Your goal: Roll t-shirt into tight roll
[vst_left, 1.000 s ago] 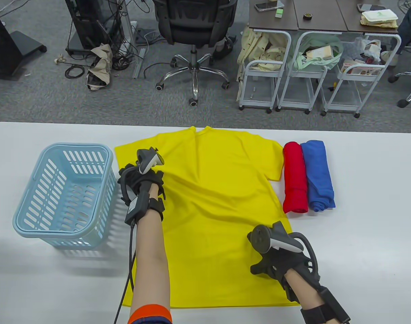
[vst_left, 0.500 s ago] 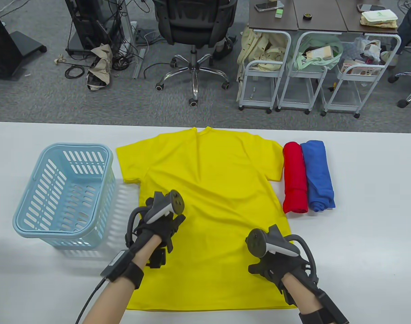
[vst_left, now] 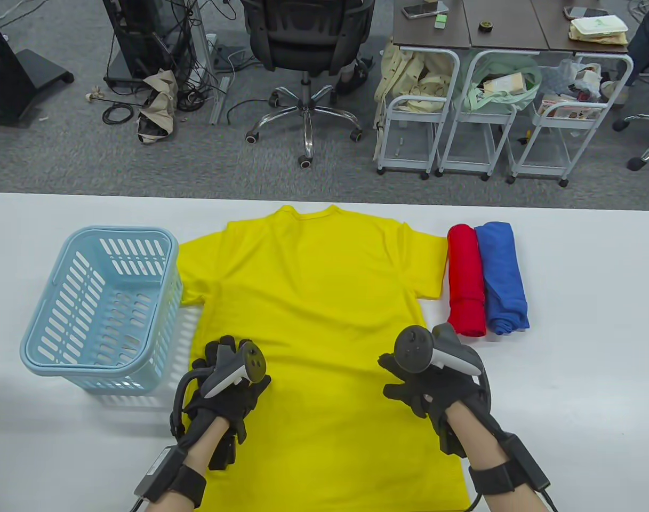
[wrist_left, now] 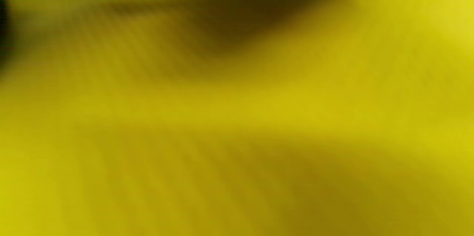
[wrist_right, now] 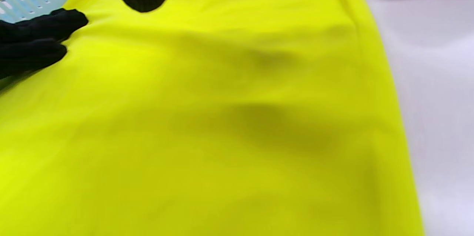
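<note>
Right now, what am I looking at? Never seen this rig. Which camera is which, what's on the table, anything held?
No robot: a person's two gloved hands, each with a tracker strapped on its back. One camera looks down at the table; one sits on each wrist. The left wrist view is just yellow blur.

A yellow t-shirt lies spread flat on the white table, unrolled. The left hand and right hand rest flat on it; neither has a grip on anything. A light blue basket stands left; a red roll and a blue roll lie right.
</note>
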`<act>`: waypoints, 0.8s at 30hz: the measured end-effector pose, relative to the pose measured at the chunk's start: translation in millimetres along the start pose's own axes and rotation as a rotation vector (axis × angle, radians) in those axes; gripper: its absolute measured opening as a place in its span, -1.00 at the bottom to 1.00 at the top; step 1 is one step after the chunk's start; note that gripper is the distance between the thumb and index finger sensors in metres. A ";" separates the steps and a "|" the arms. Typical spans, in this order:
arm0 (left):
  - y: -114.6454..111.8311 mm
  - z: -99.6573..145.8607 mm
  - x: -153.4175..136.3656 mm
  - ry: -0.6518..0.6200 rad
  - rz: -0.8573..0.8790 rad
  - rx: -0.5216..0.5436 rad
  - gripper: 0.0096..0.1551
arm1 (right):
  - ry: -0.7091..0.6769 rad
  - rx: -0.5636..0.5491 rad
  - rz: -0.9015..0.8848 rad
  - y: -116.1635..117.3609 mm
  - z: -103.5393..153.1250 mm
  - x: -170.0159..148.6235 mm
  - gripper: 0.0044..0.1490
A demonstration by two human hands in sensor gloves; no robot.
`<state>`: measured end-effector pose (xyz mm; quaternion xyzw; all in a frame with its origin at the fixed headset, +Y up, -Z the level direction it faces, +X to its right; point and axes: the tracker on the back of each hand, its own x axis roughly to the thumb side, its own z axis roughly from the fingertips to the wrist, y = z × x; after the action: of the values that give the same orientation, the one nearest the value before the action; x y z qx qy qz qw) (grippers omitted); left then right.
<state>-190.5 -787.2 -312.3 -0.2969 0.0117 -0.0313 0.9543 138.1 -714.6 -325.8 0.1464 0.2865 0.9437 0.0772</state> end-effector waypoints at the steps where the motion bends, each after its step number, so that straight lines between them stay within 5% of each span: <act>1: 0.0 0.0 0.1 0.004 0.015 -0.004 -0.07 | 0.010 0.007 0.003 -5.2 -8.2 1.6 -0.10; 6: 0.5 -0.8 -2.6 -0.007 0.028 -0.005 -0.07 | 0.080 0.061 0.005 -27.9 -71.9 11.5 -0.05; 12: 5.9 5.6 -8.9 -0.028 0.080 0.032 -0.07 | 0.313 0.208 -0.028 -21.1 -145.0 -14.3 0.06; 24: -0.3 8.6 -10.8 -0.058 -0.012 -0.030 -0.09 | 0.405 0.183 -0.087 -33.2 -159.3 -48.7 0.07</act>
<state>-201.0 -781.8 -305.1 -0.3121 -0.0175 -0.0282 0.9495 135.1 -781.0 -482.1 -0.0524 0.3864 0.9197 0.0451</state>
